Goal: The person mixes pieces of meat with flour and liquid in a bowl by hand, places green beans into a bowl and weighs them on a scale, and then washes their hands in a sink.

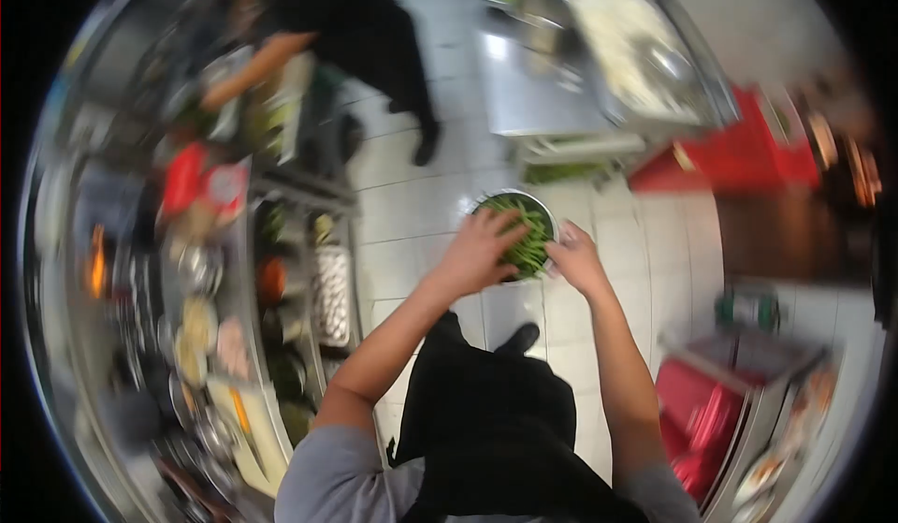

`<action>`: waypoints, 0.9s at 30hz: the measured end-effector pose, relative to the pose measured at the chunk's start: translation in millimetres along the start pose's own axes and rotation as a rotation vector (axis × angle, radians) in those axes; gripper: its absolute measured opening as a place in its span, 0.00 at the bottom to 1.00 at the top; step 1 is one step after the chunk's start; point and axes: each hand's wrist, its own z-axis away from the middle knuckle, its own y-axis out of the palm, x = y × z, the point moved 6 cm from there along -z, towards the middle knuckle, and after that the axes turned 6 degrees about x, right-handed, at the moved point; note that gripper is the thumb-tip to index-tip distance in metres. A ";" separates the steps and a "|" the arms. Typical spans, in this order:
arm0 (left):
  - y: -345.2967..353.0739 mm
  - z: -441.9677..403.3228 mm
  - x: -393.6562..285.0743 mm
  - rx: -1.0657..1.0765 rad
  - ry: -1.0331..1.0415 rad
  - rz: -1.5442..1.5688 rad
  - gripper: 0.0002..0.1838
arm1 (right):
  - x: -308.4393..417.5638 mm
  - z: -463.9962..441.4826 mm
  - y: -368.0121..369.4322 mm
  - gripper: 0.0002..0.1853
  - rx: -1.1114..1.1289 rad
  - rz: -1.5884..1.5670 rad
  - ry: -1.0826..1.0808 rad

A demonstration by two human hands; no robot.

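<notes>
A round metal bowl [514,193] filled with long, thin green beans [531,228] is held out in front of me, above the tiled floor. My left hand [480,247] lies over the beans from the left, its fingers spread and touching them. At the bowl's right side, my right hand [573,254] grips the rim with the thumb and fingers closed on it. Motion blur softens the fingertips and the beans.
Another person [351,36] in dark clothing stands at the far left, an arm over the counter. Steel shelving with a tray of pale round items [332,294] runs along my left. A steel table [538,93] stands ahead; a pink-red bin [692,420] is at lower right.
</notes>
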 end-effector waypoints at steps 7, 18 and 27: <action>-164.6 229.0 45.4 -0.789 -0.652 -0.061 0.21 | 93.7 -13.2 199.4 0.08 0.539 0.107 0.008; -294.1 439.4 296.9 -1.117 -0.867 0.751 0.10 | 226.4 -82.7 530.9 0.12 0.774 -0.066 -0.054; -346.0 416.4 496.7 -1.144 -0.869 0.987 0.10 | 117.3 -108.6 425.3 0.11 0.684 0.247 -0.172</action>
